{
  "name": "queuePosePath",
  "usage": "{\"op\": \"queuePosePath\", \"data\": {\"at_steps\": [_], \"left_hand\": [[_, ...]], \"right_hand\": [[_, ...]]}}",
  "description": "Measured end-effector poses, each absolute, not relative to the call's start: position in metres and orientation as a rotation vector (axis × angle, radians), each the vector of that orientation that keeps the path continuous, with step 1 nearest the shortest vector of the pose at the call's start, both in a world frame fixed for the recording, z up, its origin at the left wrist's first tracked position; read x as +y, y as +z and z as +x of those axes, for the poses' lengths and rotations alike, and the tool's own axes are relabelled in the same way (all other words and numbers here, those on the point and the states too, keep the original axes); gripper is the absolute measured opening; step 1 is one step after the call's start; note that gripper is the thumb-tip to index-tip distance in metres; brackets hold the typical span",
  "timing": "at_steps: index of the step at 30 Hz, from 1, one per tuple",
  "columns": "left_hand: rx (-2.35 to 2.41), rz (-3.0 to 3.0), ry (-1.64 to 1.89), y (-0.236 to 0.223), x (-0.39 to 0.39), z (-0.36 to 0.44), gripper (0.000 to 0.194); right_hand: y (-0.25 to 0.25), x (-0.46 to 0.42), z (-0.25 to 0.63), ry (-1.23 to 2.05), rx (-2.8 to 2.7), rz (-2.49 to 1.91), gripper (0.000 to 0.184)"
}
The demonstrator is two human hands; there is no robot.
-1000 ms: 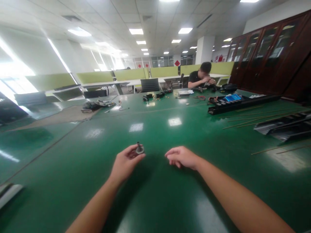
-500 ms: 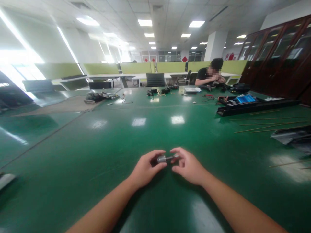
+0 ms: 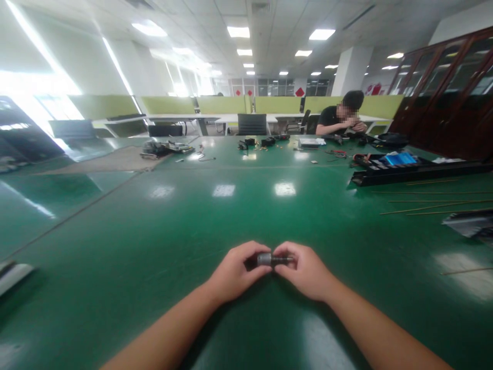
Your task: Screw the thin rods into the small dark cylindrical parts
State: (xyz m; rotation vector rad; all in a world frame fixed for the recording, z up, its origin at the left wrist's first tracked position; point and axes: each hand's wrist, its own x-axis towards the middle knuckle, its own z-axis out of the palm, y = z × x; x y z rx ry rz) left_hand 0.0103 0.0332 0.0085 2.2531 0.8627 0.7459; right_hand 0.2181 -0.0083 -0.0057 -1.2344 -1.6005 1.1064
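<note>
A small grey metal cylinder with a thin dark shaft [image 3: 264, 258] lies sideways between my hands, low over the green table. My left hand [image 3: 238, 270] curls around the cylinder's left end, thumb below and fingers above. From the other side, my right hand [image 3: 306, 270] closes thumb and fingers about the shaft, whose lighter tip shows inside the grip. The two sets of fingertips almost meet. Blur hides fine detail, so I cannot tell exactly what kind of part it is.
The glossy green table [image 3: 185, 216] spreads ahead. Thin brass-coloured rods [image 3: 431, 207] lie at right, near a long black channel [image 3: 385, 176]. A heap of parts [image 3: 165, 148] sits at far left. A person [image 3: 341, 121] works across the table.
My right hand's fingers have closed in around the shaft, and my hands have come closer together. The camera view has turned slightly left.
</note>
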Motion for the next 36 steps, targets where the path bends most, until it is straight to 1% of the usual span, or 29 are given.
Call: {"op": "queuePosePath", "data": {"at_steps": [22,36], "left_hand": [[1.016,2.282,0.772,0.006,0.027,0.015,0.026],[1.03,2.284,0.793,0.005,0.027,0.014,0.027]], "right_hand": [[-0.014,0.001,0.222,1.155,-1.557,-1.183,0.013],[-0.016,0.002,0.224,1.171,-1.563,-1.187,0.015]]}}
